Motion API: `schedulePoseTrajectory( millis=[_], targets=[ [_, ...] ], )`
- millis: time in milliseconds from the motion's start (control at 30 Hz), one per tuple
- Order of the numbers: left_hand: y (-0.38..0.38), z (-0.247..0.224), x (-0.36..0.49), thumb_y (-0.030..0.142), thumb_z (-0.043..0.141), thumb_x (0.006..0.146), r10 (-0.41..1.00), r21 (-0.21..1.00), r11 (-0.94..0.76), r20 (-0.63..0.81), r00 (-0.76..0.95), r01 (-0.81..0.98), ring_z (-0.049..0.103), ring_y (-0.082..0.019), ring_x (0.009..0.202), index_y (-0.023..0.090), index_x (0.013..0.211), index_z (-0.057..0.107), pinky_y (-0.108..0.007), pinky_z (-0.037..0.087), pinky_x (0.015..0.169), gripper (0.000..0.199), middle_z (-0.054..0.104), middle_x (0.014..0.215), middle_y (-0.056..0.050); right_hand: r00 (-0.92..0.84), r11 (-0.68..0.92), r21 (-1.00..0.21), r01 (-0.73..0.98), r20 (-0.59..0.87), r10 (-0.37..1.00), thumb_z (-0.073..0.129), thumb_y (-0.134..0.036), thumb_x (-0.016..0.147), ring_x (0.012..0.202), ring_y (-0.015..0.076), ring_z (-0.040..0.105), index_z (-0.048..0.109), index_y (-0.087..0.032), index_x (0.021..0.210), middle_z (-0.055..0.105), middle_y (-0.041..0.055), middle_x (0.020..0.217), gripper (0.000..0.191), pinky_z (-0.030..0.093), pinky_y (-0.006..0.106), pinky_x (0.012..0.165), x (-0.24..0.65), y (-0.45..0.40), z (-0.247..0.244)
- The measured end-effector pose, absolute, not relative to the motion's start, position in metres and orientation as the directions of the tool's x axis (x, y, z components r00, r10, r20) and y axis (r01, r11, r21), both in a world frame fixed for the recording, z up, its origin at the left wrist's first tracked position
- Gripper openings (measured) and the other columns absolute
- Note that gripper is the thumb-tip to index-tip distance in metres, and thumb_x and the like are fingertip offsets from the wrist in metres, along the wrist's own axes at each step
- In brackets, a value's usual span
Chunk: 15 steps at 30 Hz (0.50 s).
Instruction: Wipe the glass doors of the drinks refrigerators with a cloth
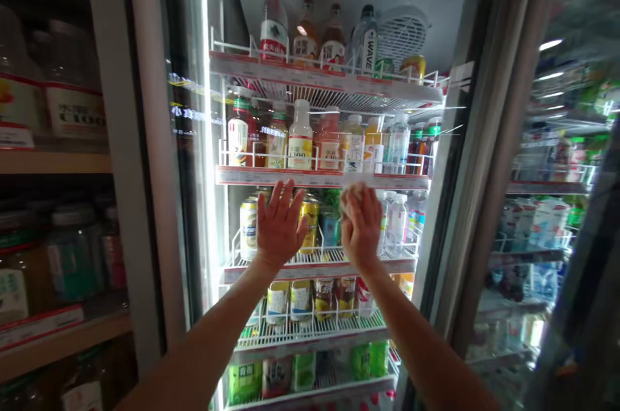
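Both arms reach up toward the glass door (194, 159) of a lit drinks cooler. Spread flat at mid height, my left hand (279, 223) has its fingers apart and nothing in it, in front of yellow cans (309, 220). To its right, my right hand (361, 220) presses a crumpled whitish cloth (347, 199) against the glass, just below the price strip of the second shelf (290, 177). The right fingers are bent over the cloth and slightly blurred. Behind the glass stand bottles, among them a clear-topped bottle (300, 139).
A dark shelf unit (58, 162) with bottles stands at the left. Metal door frames (504, 139) rise on the right, with another stocked cooler (547, 188) beyond. Lower cooler shelves hold cans (277, 301) and green packs (245, 382).
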<state>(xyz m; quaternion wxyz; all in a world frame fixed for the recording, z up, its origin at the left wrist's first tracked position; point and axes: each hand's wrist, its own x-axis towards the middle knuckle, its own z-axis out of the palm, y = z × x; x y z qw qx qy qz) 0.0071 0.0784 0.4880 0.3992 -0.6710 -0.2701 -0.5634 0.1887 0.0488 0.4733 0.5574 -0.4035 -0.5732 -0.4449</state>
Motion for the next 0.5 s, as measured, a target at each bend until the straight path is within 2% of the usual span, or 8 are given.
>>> schedulePoseTrajectory(
  millis=[67, 133, 200, 300, 367, 433, 500],
  targets=[
    [0.078, 0.488, 0.007, 0.028, 0.05, 0.084, -0.086, -0.229, -0.542, 0.972, 0.218, 0.808, 0.022, -0.022, 0.138, 0.019, 0.136, 0.038, -0.044, 0.009, 0.115, 0.054, 0.038, 0.143, -0.011, -0.191, 0.314, 0.172, 0.934, 0.981, 0.031, 0.044, -0.012, 0.083, 0.139, 0.0245, 0.023, 0.039, -0.027, 0.137, 0.031, 0.0038, 0.149, 0.056, 0.03, 0.05, 0.109, 0.17, 0.046, 0.468],
    [0.078, 0.488, 0.006, 0.028, 0.049, 0.084, -0.089, -0.232, -0.544, 0.972, 0.219, 0.806, 0.021, -0.021, 0.138, 0.019, 0.136, 0.038, -0.044, 0.01, 0.115, 0.054, 0.038, 0.143, -0.01, -0.223, 0.305, 0.2, 0.931, 0.974, 0.042, 0.045, -0.014, 0.083, 0.138, 0.0244, 0.026, 0.039, -0.03, 0.136, 0.032, 0.0026, 0.148, 0.056, 0.03, 0.05, 0.109, 0.18, 0.044, 0.467],
    [0.077, 0.488, 0.007, 0.028, 0.049, 0.084, -0.091, -0.23, -0.544, 0.972, 0.216, 0.807, 0.021, -0.021, 0.139, 0.018, 0.136, 0.038, -0.045, 0.01, 0.115, 0.053, 0.038, 0.142, -0.011, -0.13, 0.25, 0.129, 0.96, 0.991, -0.014, 0.044, -0.015, 0.084, 0.137, 0.0256, 0.029, 0.038, -0.03, 0.136, 0.033, 0.0042, 0.148, 0.055, 0.031, 0.052, 0.107, 0.211, 0.045, 0.473],
    [0.077, 0.487, 0.008, 0.027, 0.048, 0.084, -0.079, -0.223, -0.541, 0.974, 0.215, 0.811, 0.02, -0.022, 0.139, 0.017, 0.135, 0.039, -0.046, 0.01, 0.114, 0.053, 0.038, 0.143, -0.012, 0.131, 0.177, -0.098, 0.979, 0.975, -0.181, 0.043, -0.016, 0.083, 0.135, 0.0292, 0.032, 0.039, -0.021, 0.137, 0.035, 0.0118, 0.145, 0.054, 0.032, 0.055, 0.104, 0.259, 0.053, 0.489],
    [0.077, 0.486, 0.009, 0.027, 0.048, 0.084, -0.073, -0.22, -0.537, 0.974, 0.215, 0.814, 0.019, -0.022, 0.139, 0.017, 0.135, 0.038, -0.047, 0.01, 0.114, 0.053, 0.038, 0.143, -0.011, 0.222, 0.175, -0.182, 0.968, 0.943, -0.248, 0.041, -0.016, 0.083, 0.134, 0.0302, 0.032, 0.038, -0.018, 0.138, 0.035, 0.0144, 0.145, 0.055, 0.032, 0.056, 0.104, 0.269, 0.058, 0.497],
    [0.077, 0.486, 0.009, 0.027, 0.047, 0.084, -0.07, -0.218, -0.536, 0.974, 0.214, 0.816, 0.02, -0.022, 0.139, 0.017, 0.135, 0.039, -0.047, 0.01, 0.114, 0.052, 0.038, 0.143, -0.011, 0.193, 0.2, -0.145, 0.969, 0.95, -0.246, 0.041, -0.016, 0.084, 0.135, 0.0294, 0.031, 0.036, -0.02, 0.139, 0.033, 0.0126, 0.146, 0.055, 0.032, 0.056, 0.104, 0.252, 0.061, 0.498],
    [0.077, 0.487, 0.008, 0.027, 0.047, 0.084, -0.077, -0.219, -0.537, 0.974, 0.211, 0.815, 0.02, -0.022, 0.139, 0.017, 0.133, 0.041, -0.046, 0.01, 0.114, 0.05, 0.04, 0.142, -0.012, 0.082, 0.235, -0.034, 0.971, 0.978, -0.194, 0.041, -0.015, 0.085, 0.136, 0.0283, 0.029, 0.034, -0.026, 0.139, 0.031, 0.0088, 0.148, 0.056, 0.032, 0.055, 0.105, 0.217, 0.059, 0.492]
  ],
)
